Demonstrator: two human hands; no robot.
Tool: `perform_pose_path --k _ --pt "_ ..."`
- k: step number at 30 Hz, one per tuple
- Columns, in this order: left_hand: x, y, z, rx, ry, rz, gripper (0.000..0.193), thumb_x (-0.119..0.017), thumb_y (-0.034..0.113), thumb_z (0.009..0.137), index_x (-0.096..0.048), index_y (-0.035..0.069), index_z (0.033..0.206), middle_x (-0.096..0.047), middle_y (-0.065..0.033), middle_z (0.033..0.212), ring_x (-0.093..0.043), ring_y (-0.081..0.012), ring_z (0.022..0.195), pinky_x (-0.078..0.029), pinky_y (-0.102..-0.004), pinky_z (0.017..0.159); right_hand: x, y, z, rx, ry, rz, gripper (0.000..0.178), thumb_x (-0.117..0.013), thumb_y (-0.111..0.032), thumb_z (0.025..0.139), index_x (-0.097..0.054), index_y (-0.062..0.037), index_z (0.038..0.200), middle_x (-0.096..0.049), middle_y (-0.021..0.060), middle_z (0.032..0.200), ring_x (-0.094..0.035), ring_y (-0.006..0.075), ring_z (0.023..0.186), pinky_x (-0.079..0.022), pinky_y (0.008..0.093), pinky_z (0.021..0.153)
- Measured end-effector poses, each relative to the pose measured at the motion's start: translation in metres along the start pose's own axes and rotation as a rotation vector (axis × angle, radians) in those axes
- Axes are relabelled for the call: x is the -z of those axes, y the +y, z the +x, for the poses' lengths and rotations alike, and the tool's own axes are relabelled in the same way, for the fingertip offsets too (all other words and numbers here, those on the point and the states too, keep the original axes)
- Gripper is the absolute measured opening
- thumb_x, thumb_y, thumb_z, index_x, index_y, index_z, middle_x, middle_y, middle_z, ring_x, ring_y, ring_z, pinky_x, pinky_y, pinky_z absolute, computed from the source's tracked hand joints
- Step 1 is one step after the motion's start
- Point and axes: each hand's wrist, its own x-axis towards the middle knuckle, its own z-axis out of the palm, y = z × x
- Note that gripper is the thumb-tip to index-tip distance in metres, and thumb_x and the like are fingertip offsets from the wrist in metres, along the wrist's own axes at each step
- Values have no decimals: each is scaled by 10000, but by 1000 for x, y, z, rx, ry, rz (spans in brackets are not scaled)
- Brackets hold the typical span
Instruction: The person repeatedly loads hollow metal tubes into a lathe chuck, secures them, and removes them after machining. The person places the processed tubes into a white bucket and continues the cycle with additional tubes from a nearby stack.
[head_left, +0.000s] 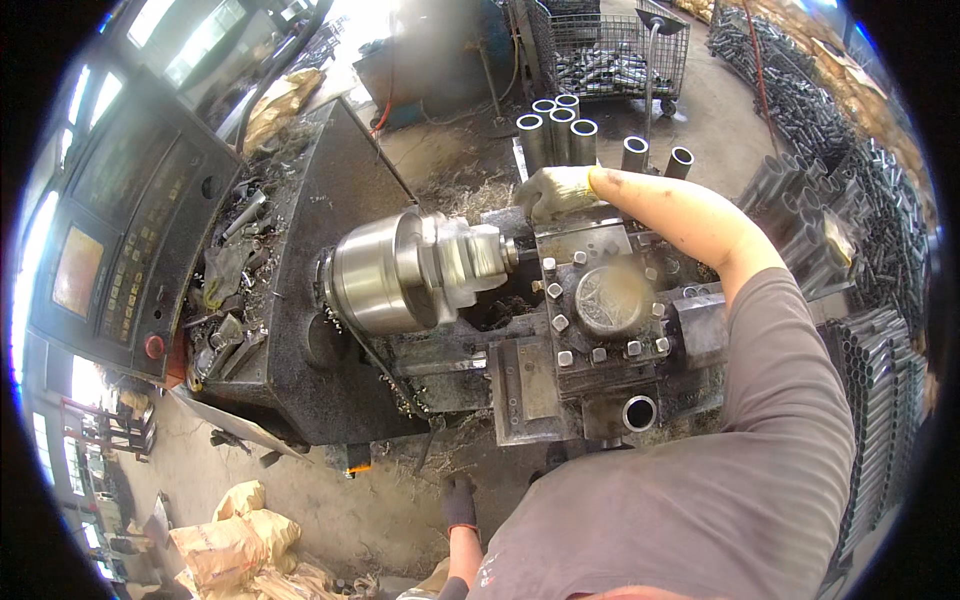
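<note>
My right hand [560, 193], in a pale, soiled work glove, reaches across the lathe to the far side of the square tool post [606, 300]. Its fingers curl downward there, and whatever lies under them is hidden. To the left of the tool post is the shiny lathe chuck [378, 272], its jaws [468, 262] blurred as if spinning. A metal tube end [639, 413] shows at the tool post's near side. Low beside my body hangs my left hand [460, 503] in a dark glove, away from the machine, its fingers too dark to make out.
Several upright steel tubes [583, 143] stand behind the tool post. The control panel [120, 240] with a red button [154, 347] is at left. Wire cages [620, 60] of metal parts stand behind, stacked tubes [870, 400] at right, paper sacks [240, 540] at lower left.
</note>
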Motion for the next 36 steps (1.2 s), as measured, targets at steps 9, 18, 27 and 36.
perform_pose_path --k 9,18,27,36 --pt "8 309 -60 -1066 426 132 430 -782 165 910 -690 38 1310 -727 -167 1164 -692 -333 1106 -539 -461 993 -30 -99 -2 -176 -277 -292 317 -816 -357 871 -811 -51 955 -779 52 837 -728 183 727 -600 341 640" --pt "-38 482 24 -1599 615 704 718 -785 337 805 -575 101 1450 -599 -175 1435 -505 -396 1418 -289 -646 1255 -76 39 111 937 -275 -1120 289 -940 -227 700 -823 -101 933 -766 35 801 -722 213 713 -588 384 655" --pt "-65 499 60 -1516 729 731 463 -685 412 917 -650 172 1311 -617 -213 1294 -554 -443 1289 -295 -673 1214 -58 34 46 60 -374 79 256 -781 -296 958 -820 -82 1093 -778 30 888 -683 137 756 -567 372 688" --pt "-63 492 56 -1473 645 700 472 -674 333 894 -619 143 1323 -563 -261 1410 -469 -475 1413 -255 -660 1252 -38 20 41 154 -680 16 440 -751 -133 967 -663 -26 1385 -741 125 1283 -710 279 1135 -583 410 1011"
